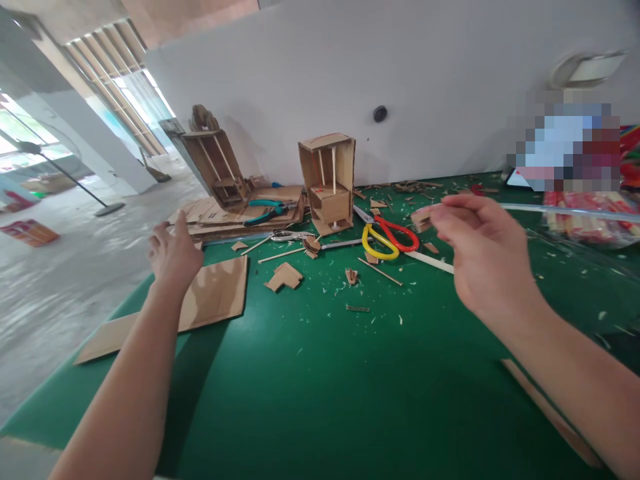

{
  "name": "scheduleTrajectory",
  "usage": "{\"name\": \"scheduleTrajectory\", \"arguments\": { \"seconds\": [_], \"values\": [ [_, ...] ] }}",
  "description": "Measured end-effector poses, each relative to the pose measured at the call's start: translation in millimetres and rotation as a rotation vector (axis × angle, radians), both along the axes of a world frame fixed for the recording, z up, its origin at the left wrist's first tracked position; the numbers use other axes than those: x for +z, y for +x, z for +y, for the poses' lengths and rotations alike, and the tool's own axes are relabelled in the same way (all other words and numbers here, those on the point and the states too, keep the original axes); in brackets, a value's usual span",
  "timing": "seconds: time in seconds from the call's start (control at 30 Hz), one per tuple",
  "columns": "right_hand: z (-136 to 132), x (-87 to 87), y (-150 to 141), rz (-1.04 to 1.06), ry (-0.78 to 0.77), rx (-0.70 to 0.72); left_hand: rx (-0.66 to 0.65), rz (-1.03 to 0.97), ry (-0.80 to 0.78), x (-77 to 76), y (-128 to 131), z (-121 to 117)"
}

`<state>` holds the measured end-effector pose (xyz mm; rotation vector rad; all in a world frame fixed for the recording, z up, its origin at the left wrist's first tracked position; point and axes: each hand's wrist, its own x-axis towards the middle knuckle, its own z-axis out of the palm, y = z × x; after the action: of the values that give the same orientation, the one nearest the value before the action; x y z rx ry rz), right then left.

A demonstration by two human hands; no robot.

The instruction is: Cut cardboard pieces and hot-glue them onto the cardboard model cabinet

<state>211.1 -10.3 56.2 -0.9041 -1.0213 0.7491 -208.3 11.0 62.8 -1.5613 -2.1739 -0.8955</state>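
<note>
One cardboard scrap point(421, 219) | right hand point(484, 250) pinching it | left hand point(175, 255) spread near cardboard stack point(215, 217)

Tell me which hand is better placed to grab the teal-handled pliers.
The left hand, I'd judge: it is nearer the teal-handled pliers, open and seemingly empty. The right hand is farther off, beyond the scissors, and pinches a small cardboard piece, which it would probably need to release.
</note>
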Motion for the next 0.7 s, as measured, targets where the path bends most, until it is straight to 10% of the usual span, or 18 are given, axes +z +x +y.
{"name": "scheduleTrajectory", "arguments": {
  "seconds": [0.17, 0.33, 0.7],
  "values": [
    [-21, -7.2, -20, -0.551, -0.046, 0.212, -0.5, 0.04, 0.013, 16.4, 87, -10],
    [-29, -16.2, -31, -0.678, -0.087, 0.359, -1.018, -0.126, -0.221, 6.1, 171, -46],
    [-28, -18.5, -34, -0.733, 0.013, 0.395, -1.058, -0.129, -0.251, -6.2, 190, -60]
  ]
}}
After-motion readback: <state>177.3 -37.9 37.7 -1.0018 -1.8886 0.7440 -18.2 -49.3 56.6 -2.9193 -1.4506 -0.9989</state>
